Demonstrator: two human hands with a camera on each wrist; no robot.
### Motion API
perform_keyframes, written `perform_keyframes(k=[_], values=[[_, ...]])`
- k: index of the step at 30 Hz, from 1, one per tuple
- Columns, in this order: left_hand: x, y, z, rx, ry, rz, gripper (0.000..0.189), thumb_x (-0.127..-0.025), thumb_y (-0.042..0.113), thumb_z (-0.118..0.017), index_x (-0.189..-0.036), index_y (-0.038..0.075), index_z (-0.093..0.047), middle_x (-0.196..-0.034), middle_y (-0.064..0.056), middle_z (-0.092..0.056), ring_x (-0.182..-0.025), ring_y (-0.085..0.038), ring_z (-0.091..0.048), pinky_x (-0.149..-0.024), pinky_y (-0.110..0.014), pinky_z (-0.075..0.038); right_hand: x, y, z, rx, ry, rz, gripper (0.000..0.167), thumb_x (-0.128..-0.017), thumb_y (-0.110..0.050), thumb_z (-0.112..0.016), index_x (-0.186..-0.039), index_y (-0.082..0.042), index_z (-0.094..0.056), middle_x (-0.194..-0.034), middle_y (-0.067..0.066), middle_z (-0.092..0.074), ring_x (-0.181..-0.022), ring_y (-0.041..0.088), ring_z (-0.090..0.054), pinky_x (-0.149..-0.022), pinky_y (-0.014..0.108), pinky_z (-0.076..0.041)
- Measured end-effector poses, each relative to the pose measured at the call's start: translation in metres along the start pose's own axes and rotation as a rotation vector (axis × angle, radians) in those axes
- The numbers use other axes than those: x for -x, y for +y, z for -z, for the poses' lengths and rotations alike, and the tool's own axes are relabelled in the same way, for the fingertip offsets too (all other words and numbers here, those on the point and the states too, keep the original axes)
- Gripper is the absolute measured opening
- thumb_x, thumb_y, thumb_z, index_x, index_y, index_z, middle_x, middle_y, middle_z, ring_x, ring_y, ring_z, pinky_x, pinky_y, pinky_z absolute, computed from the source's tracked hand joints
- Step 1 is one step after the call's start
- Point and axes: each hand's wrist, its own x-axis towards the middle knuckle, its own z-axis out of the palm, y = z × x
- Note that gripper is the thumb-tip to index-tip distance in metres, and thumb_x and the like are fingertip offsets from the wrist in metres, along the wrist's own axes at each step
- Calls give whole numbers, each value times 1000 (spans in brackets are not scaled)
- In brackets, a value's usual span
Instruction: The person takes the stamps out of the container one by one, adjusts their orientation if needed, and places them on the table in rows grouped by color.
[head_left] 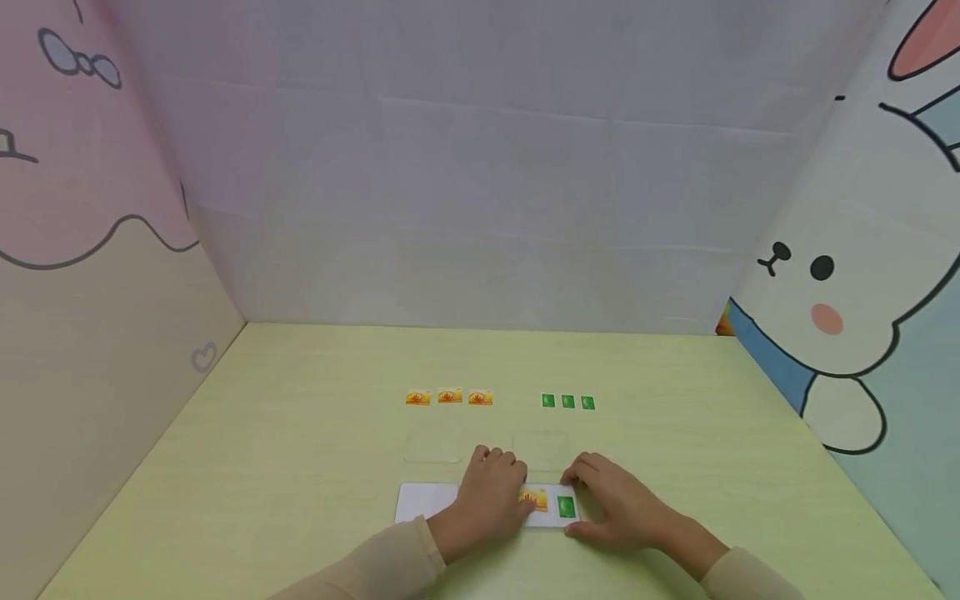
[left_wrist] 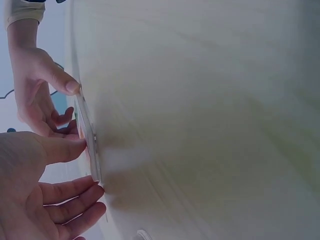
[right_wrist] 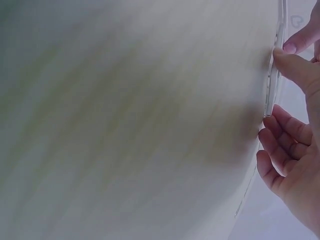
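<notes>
A white square panel (head_left: pixel 542 518) bearing an orange picture tile (head_left: pixel 537 497) and a green tile (head_left: pixel 566 507) lies between both hands. My left hand (head_left: pixel 491 493) grips its left side, the thumb on the orange tile and the fingers at the far edge. My right hand (head_left: pixel 617 504) holds the right side, thumb at the near corner and fingertips at the far one. In the right wrist view the panel's clear edge (right_wrist: pixel 270 90) shows between thumb and fingers. A second white panel (head_left: pixel 426 500) lies left of the left hand, partly covered by it.
Two clear square plates (head_left: pixel 433 457) (head_left: pixel 542 458) lie beyond the hands. Farther back are a row of three orange tiles (head_left: pixel 450 396) and a row of three green tiles (head_left: pixel 567 402). Printed cloth walls enclose the pale table (head_left: pixel 262 467) at the back and sides.
</notes>
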Motion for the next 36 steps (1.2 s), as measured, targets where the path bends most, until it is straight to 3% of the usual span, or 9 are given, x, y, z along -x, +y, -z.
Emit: perform_keyframes(k=[8, 22, 36], values=[[-4, -1, 1, 10, -17, 17, 28, -83, 43, -71, -91, 16, -68, -79, 4, -61, -80, -14, -52, -90, -35, -37, 0, 1, 0, 1, 5, 11, 48, -79, -51, -72, -109, -16, -60, -106, -11, -56, -97, 4, -51, -90, 31, -50], [-7, -8, -2, 102, 26, 28, 27, -79, 41, -75, -80, 16, -65, -72, 6, -59, -72, -10, -52, -81, -33, -35, -2, 2, -1, -7, 5, 17, 46, -78, -47, -75, -108, -15, -60, -104, -10, -56, -96, 4, -51, -89, 30, -50], [-11, -11, 7, 203, -20, 28, 23, -78, 34, -78, -75, 16, -62, -64, 9, -52, -64, -7, -45, -80, -32, -31, -3, 3, 0, -17, -13, 7, 47, -78, -50, -74, -107, -16, -60, -104, -11, -56, -96, 4, -50, -89, 29, -50]])
